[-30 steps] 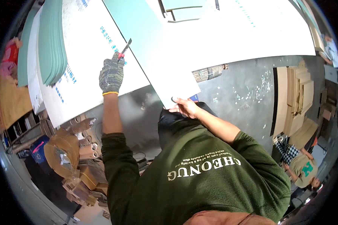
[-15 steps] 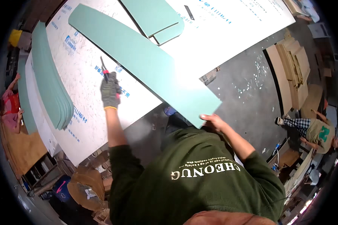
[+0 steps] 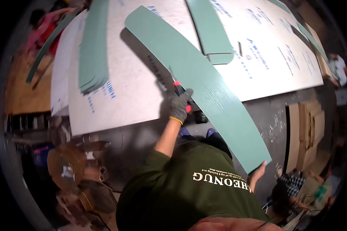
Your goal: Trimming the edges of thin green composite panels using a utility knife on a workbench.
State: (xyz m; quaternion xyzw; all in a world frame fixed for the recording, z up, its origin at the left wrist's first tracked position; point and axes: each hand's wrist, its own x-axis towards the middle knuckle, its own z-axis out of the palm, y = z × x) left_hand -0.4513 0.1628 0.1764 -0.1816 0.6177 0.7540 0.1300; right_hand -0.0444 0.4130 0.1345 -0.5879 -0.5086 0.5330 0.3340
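A long pale green board strip [image 3: 198,77] with a rounded far end slants across the white worktable [image 3: 131,100] and over its front edge, casting a shadow on the table. My right hand [image 3: 257,174] is closed on its near end, fingers partly hidden beneath. In a grey work glove, my left hand [image 3: 180,106] grips a utility knife [image 3: 177,84] with red parts and a thin blade pointing away. The gloved fingertips lie at the strip's left edge. Farther off lies another green strip [image 3: 210,29], with a short end piece [image 3: 221,58] cut across beside it.
Stacked green strips [image 3: 94,50] lie on the table's left. A small dark blade [image 3: 240,49] rests right of the end piece. A co-worker in pink [image 3: 46,29] holds a strip at far left. Cardboard stacks [image 3: 304,134] and another person [image 3: 312,192] are at right.
The strip has been lifted and swung, its near end moving right and toward me. My left hand with the knife has come right to its edge. The view has shifted.
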